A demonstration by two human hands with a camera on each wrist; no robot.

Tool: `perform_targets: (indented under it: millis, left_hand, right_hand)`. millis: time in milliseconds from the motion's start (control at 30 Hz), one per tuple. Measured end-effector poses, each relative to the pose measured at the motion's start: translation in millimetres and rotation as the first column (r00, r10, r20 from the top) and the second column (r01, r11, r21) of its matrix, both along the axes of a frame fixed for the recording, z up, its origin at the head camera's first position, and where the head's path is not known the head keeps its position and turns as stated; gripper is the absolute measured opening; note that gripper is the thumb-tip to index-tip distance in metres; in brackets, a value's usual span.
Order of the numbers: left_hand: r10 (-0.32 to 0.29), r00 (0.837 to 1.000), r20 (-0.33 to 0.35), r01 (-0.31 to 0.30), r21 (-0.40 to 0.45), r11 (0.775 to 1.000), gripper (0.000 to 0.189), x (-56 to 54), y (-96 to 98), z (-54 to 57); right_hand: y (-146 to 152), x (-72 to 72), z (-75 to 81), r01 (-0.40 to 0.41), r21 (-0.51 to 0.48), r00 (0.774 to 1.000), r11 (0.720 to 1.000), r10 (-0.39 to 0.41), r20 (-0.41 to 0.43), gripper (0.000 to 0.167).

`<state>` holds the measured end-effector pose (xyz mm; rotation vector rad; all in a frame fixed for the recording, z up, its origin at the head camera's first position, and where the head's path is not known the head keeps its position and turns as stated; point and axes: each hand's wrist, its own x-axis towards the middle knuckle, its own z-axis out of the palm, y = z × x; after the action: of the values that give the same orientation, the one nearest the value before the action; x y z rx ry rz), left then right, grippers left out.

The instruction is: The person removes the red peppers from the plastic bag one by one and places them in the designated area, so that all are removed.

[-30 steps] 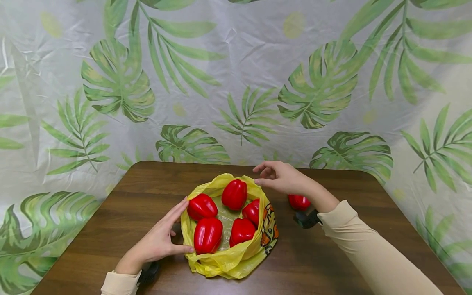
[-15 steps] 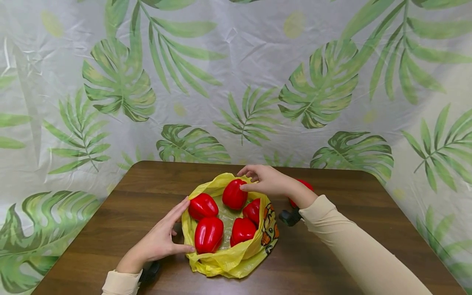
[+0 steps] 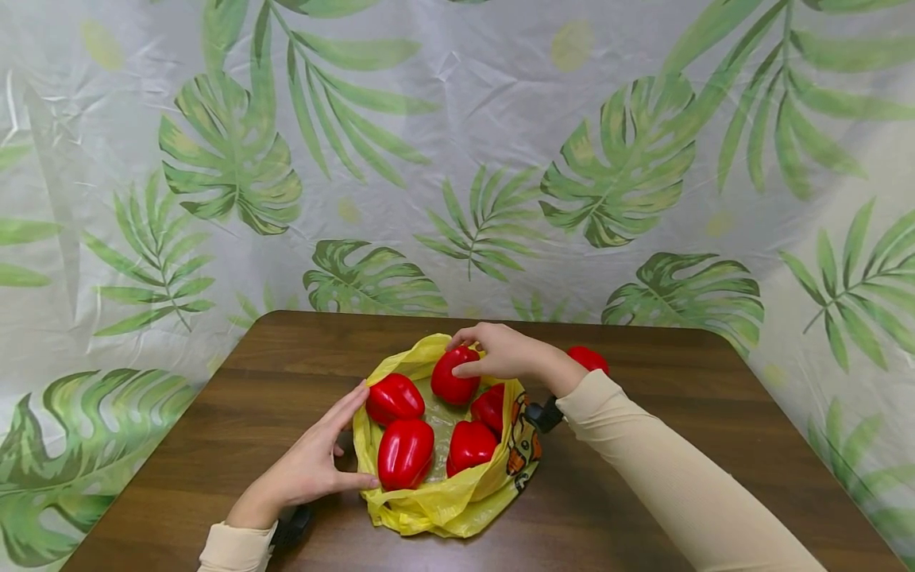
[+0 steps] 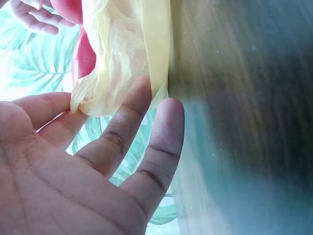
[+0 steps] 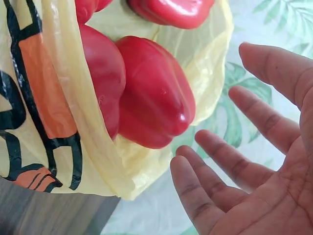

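A yellow plastic bag [image 3: 443, 516] stands on the table with its mouth rolled wide; several red bell peppers [image 3: 404, 454] lie inside. My left hand [image 3: 303, 465] rests against the bag's left side, fingers extended and thumb at the rim. In the left wrist view, its fingertips [image 4: 168, 115] touch the yellow plastic. My right hand [image 3: 503, 351] reaches over the far rim, thumb and fingers spread around the far pepper [image 3: 452, 381]. The right wrist view shows the right hand [image 5: 254, 161] with parted fingers and a small gap before a pepper [image 5: 154, 93].
Another red pepper [image 3: 588, 358] lies on the brown wooden table [image 3: 686, 381] behind the right forearm, which partly hides it. A leaf-printed curtain [image 3: 472, 143] hangs behind the table. Orange and black print [image 3: 524, 441] marks the bag's right side.
My right hand has moved left and slightly down, from beside the bag's far right rim to over the far pepper. The left hand and the bag have stayed in place.
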<state>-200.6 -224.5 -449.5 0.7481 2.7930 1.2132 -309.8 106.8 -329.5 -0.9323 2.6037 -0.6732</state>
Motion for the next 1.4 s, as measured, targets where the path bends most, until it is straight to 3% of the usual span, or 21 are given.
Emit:
perform_targets:
  millis: [367,867,1400]
  left_hand:
    - [0.000,1.000,0.007,0.000,-0.003,1.000,0.122,1.9,-0.7,-0.5]
    - [0.002,1.000,0.003,-0.002,-0.002,1.000,0.122,1.8,-0.8,-1.5]
    - [-0.001,1.000,0.015,0.001,-0.020,1.000,0.122,-0.7,-0.5,0.7]
  right_hand:
    - [-10,-4.9,-8.8,0.013,0.102,1.000,0.995,-0.011,-0.018,0.047]
    - [-12,0.9,-9.4,0.003,0.166,0.998,0.986,0.009,-0.068,0.048]
    - [-16,0.3,-9.4,0.058,0.212,0.997,0.975,-0.046,-0.059,0.032]
